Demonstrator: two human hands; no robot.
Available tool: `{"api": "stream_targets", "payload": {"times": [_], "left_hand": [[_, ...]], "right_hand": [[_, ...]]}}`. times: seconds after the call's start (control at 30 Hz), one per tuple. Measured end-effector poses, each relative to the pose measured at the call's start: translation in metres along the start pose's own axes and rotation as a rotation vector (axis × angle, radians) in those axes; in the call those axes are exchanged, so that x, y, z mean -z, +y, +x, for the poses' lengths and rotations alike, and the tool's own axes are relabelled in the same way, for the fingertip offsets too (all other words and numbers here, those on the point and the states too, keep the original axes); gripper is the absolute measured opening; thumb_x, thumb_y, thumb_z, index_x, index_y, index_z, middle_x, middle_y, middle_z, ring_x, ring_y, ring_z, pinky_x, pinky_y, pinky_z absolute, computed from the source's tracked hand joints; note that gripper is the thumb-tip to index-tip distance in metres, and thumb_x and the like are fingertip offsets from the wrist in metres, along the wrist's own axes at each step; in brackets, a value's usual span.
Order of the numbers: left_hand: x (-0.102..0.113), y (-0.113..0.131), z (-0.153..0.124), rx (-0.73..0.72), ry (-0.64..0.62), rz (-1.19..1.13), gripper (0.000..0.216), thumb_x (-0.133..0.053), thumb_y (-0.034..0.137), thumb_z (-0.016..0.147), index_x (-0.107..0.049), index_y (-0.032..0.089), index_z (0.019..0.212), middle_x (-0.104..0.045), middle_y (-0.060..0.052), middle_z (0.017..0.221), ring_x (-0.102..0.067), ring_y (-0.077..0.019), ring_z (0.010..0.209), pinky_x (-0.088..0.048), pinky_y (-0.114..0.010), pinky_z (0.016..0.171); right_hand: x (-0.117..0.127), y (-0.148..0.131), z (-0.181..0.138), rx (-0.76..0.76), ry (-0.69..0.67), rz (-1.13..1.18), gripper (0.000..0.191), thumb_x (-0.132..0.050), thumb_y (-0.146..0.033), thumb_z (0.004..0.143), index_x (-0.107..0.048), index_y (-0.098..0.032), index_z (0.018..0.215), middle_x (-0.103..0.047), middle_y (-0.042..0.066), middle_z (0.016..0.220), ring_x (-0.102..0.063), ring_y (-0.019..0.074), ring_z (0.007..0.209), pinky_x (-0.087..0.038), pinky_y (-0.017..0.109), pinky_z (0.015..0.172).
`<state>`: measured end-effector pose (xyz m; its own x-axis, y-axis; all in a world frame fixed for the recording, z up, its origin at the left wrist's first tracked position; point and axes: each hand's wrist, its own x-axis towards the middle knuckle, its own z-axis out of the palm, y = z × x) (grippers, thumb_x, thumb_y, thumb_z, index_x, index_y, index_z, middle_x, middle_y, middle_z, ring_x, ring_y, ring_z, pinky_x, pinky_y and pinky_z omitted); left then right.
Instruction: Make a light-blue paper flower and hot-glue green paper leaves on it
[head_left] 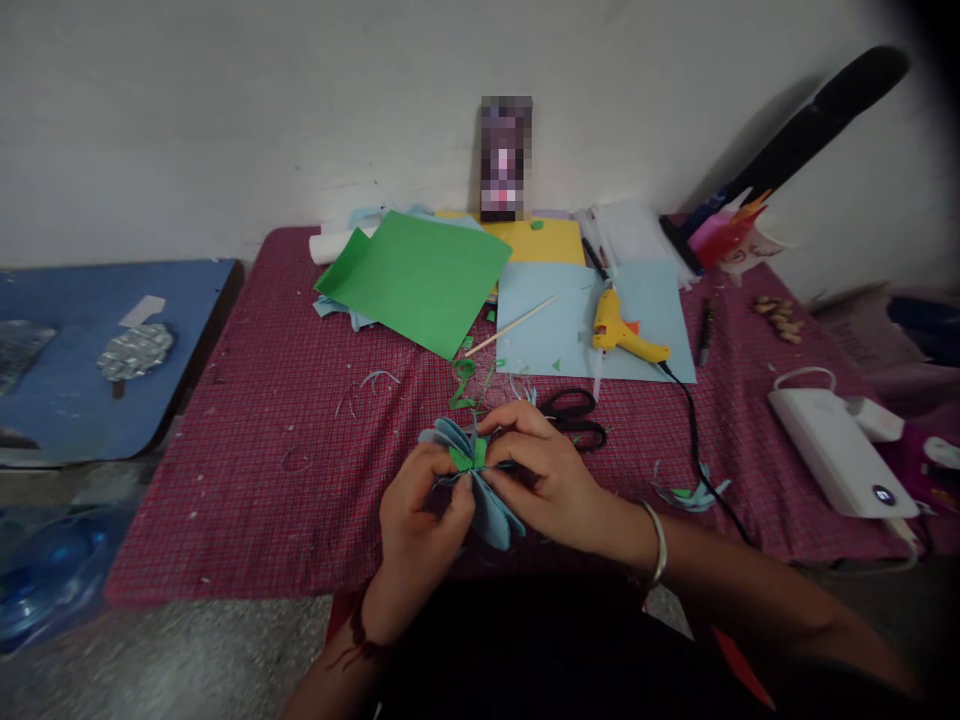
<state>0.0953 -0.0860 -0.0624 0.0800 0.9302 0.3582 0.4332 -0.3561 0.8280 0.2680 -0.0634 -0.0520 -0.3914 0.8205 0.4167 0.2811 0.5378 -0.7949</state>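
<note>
A light-blue folded paper flower (491,515) with small green paper pieces at its centre sits between both hands, just above the near edge of the red checked cloth (285,470). My left hand (420,510) pinches the flower from the left, fingers curled on its petals. From the right, my right hand (544,470), a metal bangle on its wrist, presses its fingertips on the green centre.
Black scissors (577,418) lie just beyond my right hand. A yellow glue gun (622,332) rests on a light-blue sheet (540,335), its black cord trailing right. A green sheet (420,275), a wooden stick (510,326), a yellow sheet, a phone at the wall and a white power bank (836,450) are also on the table.
</note>
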Motion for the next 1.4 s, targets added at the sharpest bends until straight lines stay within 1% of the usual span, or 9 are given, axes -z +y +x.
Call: {"api": "stream_targets", "payload": {"times": [0.2,0.4,0.5,0.63,0.77,1.0,1.13,1.17,1.4], "left_hand": [[-0.001,0.000,-0.003,-0.058,0.017,0.013,0.012,-0.059,0.010,0.086,-0.059,0.021,0.082,-0.063,0.002,0.080,-0.060,-0.0119,0.075,-0.047,-0.024,0.068],[-0.006,0.005,0.002,0.072,0.014,-0.094,0.011,-0.060,0.012,0.084,-0.058,0.020,0.077,-0.060,0.002,0.076,-0.057,-0.0116,0.072,-0.047,-0.024,0.067],[-0.008,0.005,0.002,0.125,0.040,-0.153,0.009,-0.060,0.011,0.082,-0.060,0.020,0.081,-0.061,0.001,0.079,-0.058,-0.0126,0.073,-0.048,-0.025,0.068],[-0.008,0.003,0.002,0.127,0.033,-0.170,0.013,-0.061,0.013,0.081,-0.064,0.021,0.091,-0.064,0.000,0.086,-0.061,-0.0148,0.079,-0.049,-0.027,0.072],[-0.008,0.002,0.002,0.133,0.027,-0.192,0.012,-0.062,0.015,0.083,-0.067,0.022,0.091,-0.065,0.000,0.083,-0.062,-0.0143,0.078,-0.051,-0.028,0.073],[-0.011,-0.007,-0.005,0.299,0.166,-0.183,0.014,-0.070,0.020,0.077,-0.065,0.021,0.090,-0.066,0.002,0.079,-0.063,-0.0124,0.070,-0.051,-0.022,0.064],[-0.007,-0.011,-0.004,0.232,0.067,-0.236,0.001,-0.067,0.020,0.082,-0.066,0.021,0.081,-0.064,0.001,0.078,-0.061,-0.0125,0.074,-0.050,-0.024,0.070],[-0.006,-0.011,-0.003,0.232,0.036,-0.245,0.004,-0.066,0.021,0.084,-0.066,0.021,0.080,-0.063,0.001,0.079,-0.060,-0.0127,0.075,-0.049,-0.024,0.071],[-0.002,-0.008,0.004,0.390,-0.063,-0.360,0.016,-0.065,0.031,0.086,-0.065,0.019,0.074,-0.059,0.000,0.074,-0.056,-0.0138,0.072,-0.048,-0.025,0.067]], "right_hand": [[0.000,0.000,0.000,0.003,0.047,0.025,0.013,-0.058,-0.009,0.087,-0.058,-0.021,0.085,-0.056,0.007,0.105,-0.058,0.0195,0.100,-0.052,0.038,0.085],[-0.001,0.005,0.001,-0.017,0.070,0.042,0.012,-0.059,-0.009,0.086,-0.060,-0.020,0.085,-0.057,0.006,0.105,-0.059,0.0190,0.099,-0.051,0.037,0.086],[-0.001,0.007,0.001,-0.033,0.076,0.038,0.011,-0.060,-0.010,0.086,-0.060,-0.021,0.084,-0.057,0.007,0.105,-0.059,0.0200,0.101,-0.051,0.039,0.086],[-0.001,0.009,0.001,-0.029,0.091,0.055,0.012,-0.059,-0.009,0.086,-0.060,-0.020,0.084,-0.057,0.006,0.105,-0.059,0.0193,0.100,-0.051,0.038,0.086],[-0.001,0.011,0.000,-0.038,0.098,0.066,0.012,-0.059,-0.009,0.086,-0.060,-0.021,0.085,-0.057,0.006,0.106,-0.059,0.0186,0.099,-0.051,0.037,0.086],[0.001,0.011,0.000,-0.083,0.108,0.070,0.016,-0.059,-0.005,0.083,-0.057,-0.021,0.082,-0.057,0.006,0.104,-0.059,0.0181,0.098,-0.050,0.036,0.085],[0.001,0.011,0.000,-0.090,0.098,0.071,0.017,-0.060,-0.004,0.081,-0.057,-0.021,0.081,-0.057,0.006,0.103,-0.060,0.0179,0.099,-0.050,0.036,0.086],[0.002,0.011,0.000,-0.090,0.091,0.069,0.018,-0.060,-0.003,0.081,-0.057,-0.021,0.082,-0.057,0.006,0.104,-0.060,0.0181,0.099,-0.050,0.036,0.086],[0.003,0.009,0.002,-0.069,0.051,0.032,0.016,-0.059,-0.005,0.082,-0.057,-0.021,0.081,-0.057,0.006,0.106,-0.059,0.0189,0.100,-0.051,0.036,0.086]]}}
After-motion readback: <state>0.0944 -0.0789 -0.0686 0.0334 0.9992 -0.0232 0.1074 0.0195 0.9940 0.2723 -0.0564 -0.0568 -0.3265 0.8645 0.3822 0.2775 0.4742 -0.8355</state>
